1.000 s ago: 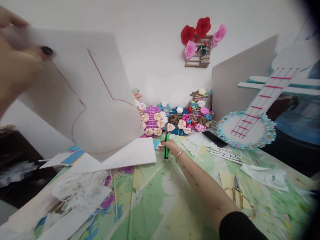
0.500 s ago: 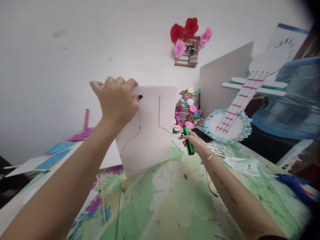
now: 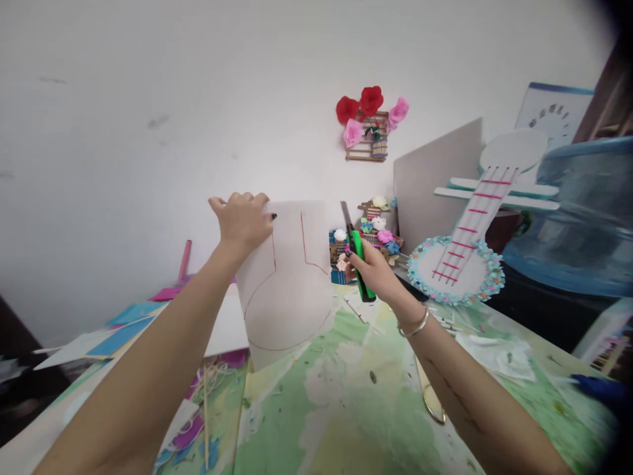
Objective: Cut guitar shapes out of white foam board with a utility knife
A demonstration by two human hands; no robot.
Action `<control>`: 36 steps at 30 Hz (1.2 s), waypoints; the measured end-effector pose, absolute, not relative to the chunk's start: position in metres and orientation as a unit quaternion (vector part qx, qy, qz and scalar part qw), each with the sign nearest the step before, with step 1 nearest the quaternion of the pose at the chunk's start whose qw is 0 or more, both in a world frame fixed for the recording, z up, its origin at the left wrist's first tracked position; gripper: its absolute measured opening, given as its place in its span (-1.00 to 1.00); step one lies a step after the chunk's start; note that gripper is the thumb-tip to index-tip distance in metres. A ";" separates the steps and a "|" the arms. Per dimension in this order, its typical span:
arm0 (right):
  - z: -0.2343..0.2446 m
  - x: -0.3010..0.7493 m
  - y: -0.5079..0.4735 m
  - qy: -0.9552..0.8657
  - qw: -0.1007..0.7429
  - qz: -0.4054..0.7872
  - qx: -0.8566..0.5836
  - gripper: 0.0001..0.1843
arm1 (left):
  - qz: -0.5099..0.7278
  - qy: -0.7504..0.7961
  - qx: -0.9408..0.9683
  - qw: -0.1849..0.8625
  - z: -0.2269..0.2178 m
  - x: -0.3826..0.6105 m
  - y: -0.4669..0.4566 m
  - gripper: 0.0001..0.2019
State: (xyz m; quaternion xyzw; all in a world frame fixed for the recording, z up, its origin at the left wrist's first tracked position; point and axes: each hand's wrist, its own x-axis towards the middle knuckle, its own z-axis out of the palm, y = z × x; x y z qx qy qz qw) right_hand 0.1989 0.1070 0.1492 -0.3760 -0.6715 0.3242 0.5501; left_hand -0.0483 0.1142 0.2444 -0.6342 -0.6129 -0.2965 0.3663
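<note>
A white board (image 3: 289,297) stands upright on the table, with a rounded body and straight neck outlined on it in brownish-red line. My left hand (image 3: 243,221) grips its upper left edge, thumb on the near face and fingers over the top. In my right hand (image 3: 376,270) is a green and black utility knife (image 3: 362,267), its blade pointing up and slightly left. The knife is to the right of the board, apart from it. A silver bracelet (image 3: 414,322) circles my right wrist.
A paper-string model instrument (image 3: 457,270) leans at the right before a large water bottle (image 3: 588,218). Flower-covered crafts (image 3: 378,227) stand at the back. Coloured sheets (image 3: 123,330), a wooden stick (image 3: 206,415) and string lie left. A gold-rimmed oval (image 3: 434,399) is by my right forearm.
My right hand has raised the utility knife and brought it a little left. The board's right edge has turned inward, still in my left hand. The whole view has shifted upward.
</note>
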 end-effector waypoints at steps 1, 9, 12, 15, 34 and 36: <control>0.160 0.193 0.104 -0.683 0.547 0.310 -0.371 -0.77 | -0.288 -0.613 -0.638 0.367 0.247 -0.047 0.115 -0.71; 0.197 0.154 0.104 -0.765 0.424 -0.001 -0.485 -0.80 | -0.236 -0.593 -0.693 0.334 0.275 -0.036 0.125 -0.64; 0.196 0.146 0.109 -0.761 0.415 -0.031 -0.498 -0.81 | -0.235 -0.570 -0.733 0.288 0.277 -0.033 0.128 -0.61; 0.193 0.141 0.111 -0.758 0.400 -0.053 -0.512 -0.81 | -0.214 -0.585 -0.722 0.301 0.274 -0.031 0.129 -0.64; 0.195 0.132 0.105 -0.757 0.362 -0.062 -0.540 -0.74 | -0.215 -0.592 -0.701 0.334 0.267 -0.024 0.127 -0.68; 0.199 0.132 0.102 -0.759 0.357 -0.065 -0.541 -0.74 | -0.219 -0.588 -0.702 0.337 0.267 -0.024 0.126 -0.69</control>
